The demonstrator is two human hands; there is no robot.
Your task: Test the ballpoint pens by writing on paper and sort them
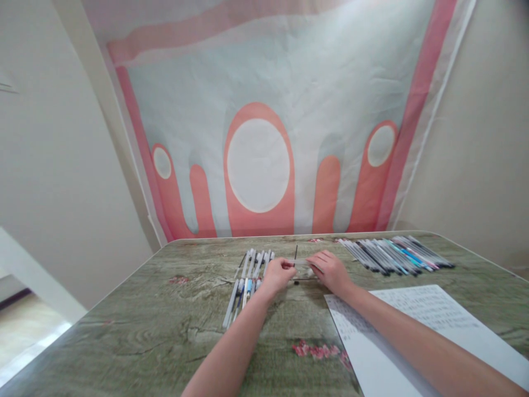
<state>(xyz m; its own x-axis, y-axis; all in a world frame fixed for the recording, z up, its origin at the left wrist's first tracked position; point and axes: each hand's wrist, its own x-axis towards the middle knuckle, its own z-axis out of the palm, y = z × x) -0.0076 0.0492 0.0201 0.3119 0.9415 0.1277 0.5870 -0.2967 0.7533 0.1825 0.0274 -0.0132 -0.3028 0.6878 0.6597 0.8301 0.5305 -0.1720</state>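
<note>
My left hand [278, 275] and my right hand [332, 271] are close together over the middle of the table. Between them runs a clear pen barrel [302, 261], its ends pinched in the fingers of both hands. Just beyond the barrel a thin dark pen refill [296, 250] points away from me. A small black piece [296, 283] lies below the barrel, too small to name. Beside my left hand are two groups of pen parts: whitish tubes [250, 264] at the back and pens or barrels [231, 303] nearer me. My left hand partly hides them.
A long row of pens [392, 256], mostly grey with dark ends and some blue, lies at the back right. Under my right forearm is a sheet of paper with writing [413, 309]. The wood-patterned table [165, 331] ends against a pink and grey wall hanging [260, 66].
</note>
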